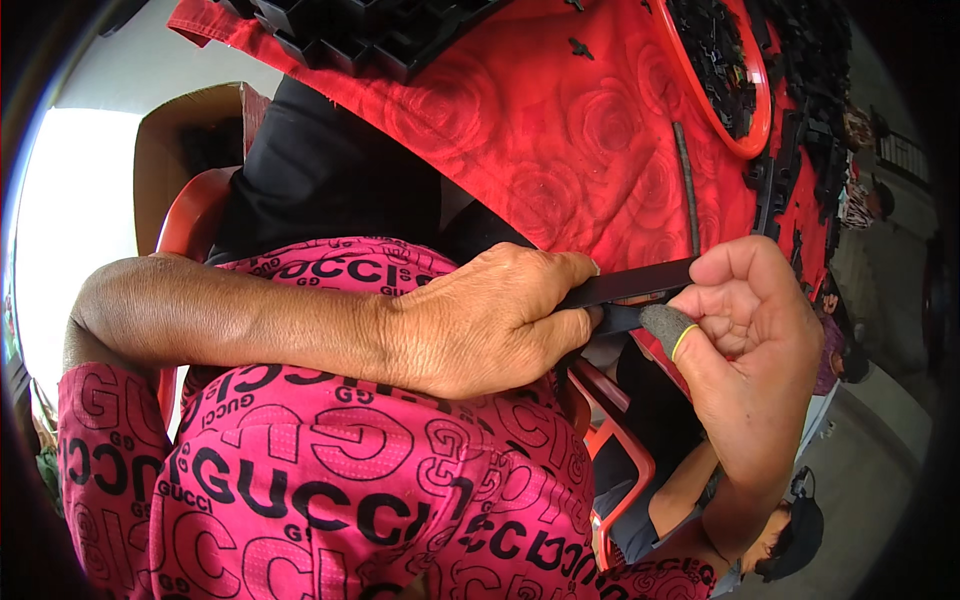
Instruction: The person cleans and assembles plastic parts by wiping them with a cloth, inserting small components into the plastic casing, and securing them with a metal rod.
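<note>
A flat black strip [640, 284] spans the gap between my two hands, above my lap at the edge of the red cloth. My left hand [505, 325] is closed on its left end, the back of the hand facing up. The right end is at the fingertips of my right hand [755, 325], whose fingers are curled. A grey finger cot [662, 328] with a yellow rim covers my right thumb. Just below the strip, a second dark flat piece [620, 319] runs from my left fingers to that thumb; whether both belong to one folded piece I cannot tell.
A red rose-patterned cloth [520, 130] covers the table, with a thin dark rod [686, 190] on it. Black plastic parts [370, 35] are piled at the far edge. An orange-red basket [750, 148] holds small black pieces. Another person in a dark cap [795, 540] sits at lower right.
</note>
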{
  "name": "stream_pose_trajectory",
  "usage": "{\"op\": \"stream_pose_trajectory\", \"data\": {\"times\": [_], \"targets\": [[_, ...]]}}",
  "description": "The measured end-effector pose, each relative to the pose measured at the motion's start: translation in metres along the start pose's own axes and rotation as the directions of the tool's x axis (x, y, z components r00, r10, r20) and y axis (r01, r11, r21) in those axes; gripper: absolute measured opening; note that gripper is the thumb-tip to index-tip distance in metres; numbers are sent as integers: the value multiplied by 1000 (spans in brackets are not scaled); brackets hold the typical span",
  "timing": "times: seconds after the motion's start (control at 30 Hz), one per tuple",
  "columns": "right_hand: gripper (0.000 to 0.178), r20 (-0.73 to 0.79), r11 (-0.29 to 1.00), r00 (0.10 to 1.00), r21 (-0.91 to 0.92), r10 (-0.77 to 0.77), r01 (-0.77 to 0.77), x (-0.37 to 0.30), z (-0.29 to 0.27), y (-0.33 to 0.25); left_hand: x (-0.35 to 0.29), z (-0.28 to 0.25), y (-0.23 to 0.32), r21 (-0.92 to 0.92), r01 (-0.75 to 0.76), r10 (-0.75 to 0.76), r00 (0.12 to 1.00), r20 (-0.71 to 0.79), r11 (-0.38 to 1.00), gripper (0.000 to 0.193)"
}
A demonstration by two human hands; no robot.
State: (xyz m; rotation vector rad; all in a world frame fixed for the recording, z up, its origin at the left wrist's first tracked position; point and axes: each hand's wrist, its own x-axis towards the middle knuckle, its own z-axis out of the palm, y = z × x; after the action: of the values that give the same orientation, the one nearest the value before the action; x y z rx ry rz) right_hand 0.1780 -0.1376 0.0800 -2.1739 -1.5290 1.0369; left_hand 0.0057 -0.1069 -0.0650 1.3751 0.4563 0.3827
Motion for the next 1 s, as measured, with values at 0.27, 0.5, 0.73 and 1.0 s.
{"op": "stream_pose_trajectory", "data": {"times": [0.27, 0.5, 0.73, 1.0], "targets": [[36, 65, 951, 991, -280, -118, 131, 3, 1, -9, 0, 2, -1, 5, 13, -13, 999, -30, 1000, 36], [34, 20, 883, 966, -400, -258, 244, 0, 8, -5, -2, 2, -4, 10, 24, -23, 997, -68, 1000, 29], [26, 52, 815, 939, -483, -339, 321, 1, 10, 7, -2, 6, -7, 69, 0, 9, 991, -130, 998, 29], [28, 186, 749, 926, -547, -327, 374, 20, 17, 14, -1, 8, -7, 74, 125, -112, 982, -153, 989, 29]]}}
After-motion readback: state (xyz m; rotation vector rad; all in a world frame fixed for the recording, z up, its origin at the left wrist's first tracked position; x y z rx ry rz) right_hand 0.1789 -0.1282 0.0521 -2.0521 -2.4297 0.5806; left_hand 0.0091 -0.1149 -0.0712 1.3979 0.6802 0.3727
